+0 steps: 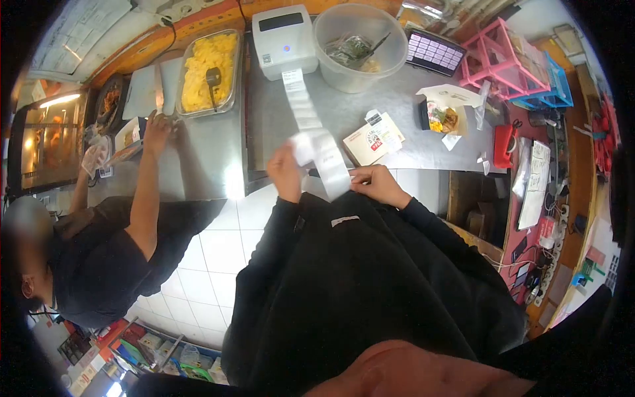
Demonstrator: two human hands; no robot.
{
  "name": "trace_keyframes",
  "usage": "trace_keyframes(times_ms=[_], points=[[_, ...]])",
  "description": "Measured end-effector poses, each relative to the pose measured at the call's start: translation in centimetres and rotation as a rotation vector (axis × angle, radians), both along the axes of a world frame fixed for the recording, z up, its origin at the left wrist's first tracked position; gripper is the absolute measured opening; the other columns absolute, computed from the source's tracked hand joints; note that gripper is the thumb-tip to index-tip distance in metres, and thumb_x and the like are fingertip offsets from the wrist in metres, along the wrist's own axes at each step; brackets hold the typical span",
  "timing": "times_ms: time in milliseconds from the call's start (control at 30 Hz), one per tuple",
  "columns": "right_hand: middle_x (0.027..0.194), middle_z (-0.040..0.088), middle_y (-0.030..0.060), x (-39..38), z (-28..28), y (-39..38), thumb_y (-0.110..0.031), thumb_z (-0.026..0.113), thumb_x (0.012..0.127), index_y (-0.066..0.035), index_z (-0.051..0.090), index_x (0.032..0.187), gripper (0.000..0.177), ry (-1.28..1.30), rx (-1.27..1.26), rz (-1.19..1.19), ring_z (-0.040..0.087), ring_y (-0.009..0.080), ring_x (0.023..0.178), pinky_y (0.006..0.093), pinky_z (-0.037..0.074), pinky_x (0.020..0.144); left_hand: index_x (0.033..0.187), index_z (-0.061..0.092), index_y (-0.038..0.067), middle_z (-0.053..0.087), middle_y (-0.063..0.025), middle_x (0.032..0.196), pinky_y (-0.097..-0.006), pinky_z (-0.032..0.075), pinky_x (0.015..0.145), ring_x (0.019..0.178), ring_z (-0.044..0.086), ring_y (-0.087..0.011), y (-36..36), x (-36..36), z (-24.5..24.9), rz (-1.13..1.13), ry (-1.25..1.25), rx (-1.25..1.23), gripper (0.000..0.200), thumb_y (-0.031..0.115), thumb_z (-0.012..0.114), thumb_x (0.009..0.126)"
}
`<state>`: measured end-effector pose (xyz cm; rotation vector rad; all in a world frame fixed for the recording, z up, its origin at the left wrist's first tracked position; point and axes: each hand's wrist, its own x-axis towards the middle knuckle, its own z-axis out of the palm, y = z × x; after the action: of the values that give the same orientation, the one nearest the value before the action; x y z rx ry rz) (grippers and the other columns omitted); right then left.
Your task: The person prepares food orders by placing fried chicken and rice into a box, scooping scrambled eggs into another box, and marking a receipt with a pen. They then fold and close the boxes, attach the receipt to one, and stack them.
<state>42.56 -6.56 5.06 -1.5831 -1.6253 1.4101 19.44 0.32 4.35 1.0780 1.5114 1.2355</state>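
The printing on the label strip [306, 109] is too small to read, and its lower end blurs between the hands. The left hand [285, 173], also blurred, pinches a loose curl of it; the right hand [380, 185] has its fingers close together at the strip's edge, their grip unclear. The strip runs from the label printer [283, 40] on the metal counter [264, 106], beside a translucent tub [360, 73] whose contents are partly hidden. A carton [370, 140] and an open food box [444, 116] lie rightward. At left, a co-worker [99, 258] reaches toward a cutting board [142, 89]; white tiles [221, 248] cover the floor.
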Motion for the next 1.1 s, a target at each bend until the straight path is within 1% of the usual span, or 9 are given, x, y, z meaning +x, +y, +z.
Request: trace_keyframes(times_ms=[67,100,200,267,433,633,900,1000,1100], points=[[0.09,0.07,0.0082,1.2,-0.3,-1.1,-0.022,0.067,0.084,-0.002,0.066,0.107,0.031,-0.061,0.032,-0.03,0.064,0.0155,0.079,0.0297,0.049,0.074,0.085,0.069,0.001,0.064,-0.0081,0.078,-0.0327,0.042,0.062,0.073,0.058,-0.0205,0.4,0.8,0.6,0.305,0.039,0.217,0.024,0.014,0.051,0.094],[0.093,0.069,0.0081,1.6,0.1,-1.4,-0.024,0.065,0.085,-0.002,0.066,0.109,0.032,-0.031,0.067,-0.079,0.064,0.0159,0.08,0.0296,0.049,0.074,0.086,0.071,0.005,0.063,-0.0068,0.084,-0.0324,0.039,0.062,0.075,0.056,-0.0193,0.7,2.1,4.0,0.344,0.352,0.534,0.02,0.016,0.055,0.091],[0.098,0.068,0.0074,2.6,2.4,-0.9,-0.03,0.062,0.088,-0.004,0.065,0.11,0.034,0.389,-0.157,-0.259,0.063,0.0156,0.083,0.0288,0.047,0.075,0.089,0.073,0.013,0.062,-0.0046,0.091,-0.0322,0.039,0.067,0.079,0.055,-0.0192,-0.7,3.9,4.0,0.066,0.826,0.976,0.012,0.02,0.064,0.084],[0.097,0.067,0.0065,3.2,3.7,-0.4,-0.032,0.061,0.09,-0.005,0.066,0.108,0.033,0.649,-0.323,-0.365,0.062,0.0146,0.084,0.0285,0.046,0.075,0.09,0.074,0.021,0.061,-0.0028,0.093,-0.0345,0.038,0.074,0.082,0.055,-0.0205,-1.8,6.9,1.5,-0.197,0.704,1.102,0.017,0.025,0.072,0.074],[0.091,0.066,0.0034,6.1,1.7,-1.1,-0.033,0.061,0.09,-0.004,0.065,0.099,0.03,0.602,-0.412,-0.526,0.059,0.0123,0.082,0.0293,0.042,0.075,0.102,0.071,0.025,0.055,-0.0011,0.106,-0.0392,0.038,0.081,0.096,0.049,-0.0194,-2.7,11.0,-1.8,-0.448,0.762,1.196,0.033,0.033,0.075,0.07],[0.098,0.062,-0.0012,8.4,-6.6,-2.7,-0.033,0.065,0.087,-0.013,0.061,0.108,0.029,0.75,-0.686,-0.8,0.051,0.0125,0.087,0.0324,0.04,0.078,0.106,0.07,0.022,0.055,-0.0023,0.109,-0.0411,0.035,0.086,0.1,0.048,-0.0214,-2.7,11.7,-4.6,-0.558,0.639,0.687,0.035,0.037,0.071,0.075],[0.1,0.06,0.0004,9.6,-8.4,-1.9,-0.055,0.061,0.082,-0.013,0.061,0.102,0.046,0.731,-0.906,-0.834,0.054,0.015,0.084,0.0335,0.043,0.074,0.104,0.07,0.022,0.055,0.004,0.089,-0.0362,0.036,0.08,0.085,0.051,-0.0166,-2.8,13.6,-9.1,-0.581,0.686,0.886,0.029,0.02,0.07,0.075],[0.093,0.061,0.0013,9.7,-4.6,-1.4,-0.05,0.062,0.084,-0.012,0.061,0.1,0.041,0.803,-1.026,-0.646,0.055,0.0153,0.082,0.0332,0.043,0.074,0.103,0.07,0.026,0.054,0.0054,0.086,-0.036,0.036,0.079,0.084,0.051,-0.0139,-3.0,13.5,-5.8,-0.514,0.758,1.016,0.033,0.017,0.069,0.072],[0.087,0.06,0.0005,8.8,-3.7,-1.7,-0.043,0.065,0.083,-0.012,0.061,0.101,0.036,0.734,-0.791,-0.645,0.056,0.0144,0.079,0.0324,0.044,0.074,0.104,0.07,0.029,0.053,0.0057,0.086,-0.0363,0.037,0.08,0.083,0.05,-0.0131,-3.8,13.2,-5.2,-0.514,0.791,1.113,0.037,0.017,0.069,0.069]])
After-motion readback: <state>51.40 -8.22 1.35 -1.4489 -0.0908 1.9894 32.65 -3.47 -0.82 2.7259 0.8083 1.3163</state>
